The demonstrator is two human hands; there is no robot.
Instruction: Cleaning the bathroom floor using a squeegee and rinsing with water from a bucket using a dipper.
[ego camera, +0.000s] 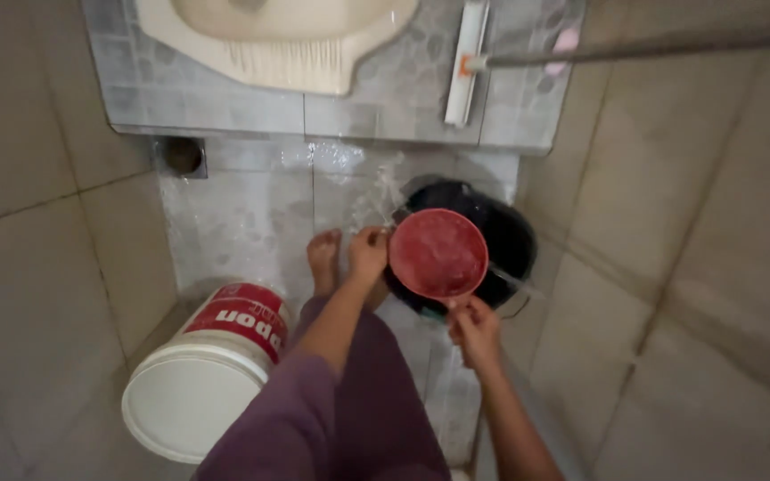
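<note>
A: Where does the scoop (pixel 438 253) sit?
B: Over the dark bucket (pixel 510 233), between the left hand (pixel 368 254) and right hand (pixel 474 330).
A: And the tub (pixel 207 374)?
B: Left of them, on the floor; the squat pan (pixel 278 40) and wiper (pixel 466 62) lie beyond.

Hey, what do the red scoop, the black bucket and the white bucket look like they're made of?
The red scoop, held by the right hand, looks like matte moulded plastic, evenly coloured, wet inside. The black bucket seems glossy plastic, its rim catching light. The white bucket appears smooth plastic with a red printed band; its lid looks matte.
</note>
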